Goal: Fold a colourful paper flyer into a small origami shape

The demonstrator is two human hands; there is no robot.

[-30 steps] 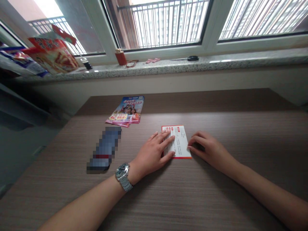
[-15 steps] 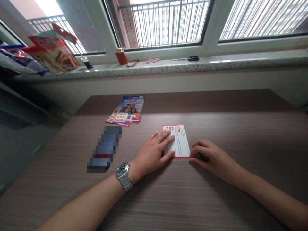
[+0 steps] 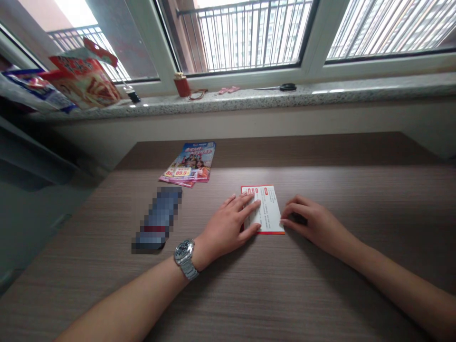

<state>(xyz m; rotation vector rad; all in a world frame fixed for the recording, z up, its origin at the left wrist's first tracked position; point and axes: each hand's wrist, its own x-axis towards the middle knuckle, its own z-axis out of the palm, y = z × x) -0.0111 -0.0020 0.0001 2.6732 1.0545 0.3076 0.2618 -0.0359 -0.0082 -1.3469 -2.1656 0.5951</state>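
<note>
Flyers (image 3: 195, 164) lie leftmost on the table (image 3: 228, 304). Your left hand (image 3: 231, 222), flat with fingers spread, covers the left side of the card (image 3: 270, 209). The card sits between your hands, long axis seemingly pointing away from you. Your right hand (image 3: 313, 219) bunches its fingertips at the right edge; I can't tell whether they pinch it.

Overexposed window (image 3: 245, 40), dim tabletop (image 3: 228, 299)

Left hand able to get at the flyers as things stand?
Probably yes: nothing but tabletop shows between the left hand and the flyers. It would likely have to come off the printed card it rests on, though.
</note>
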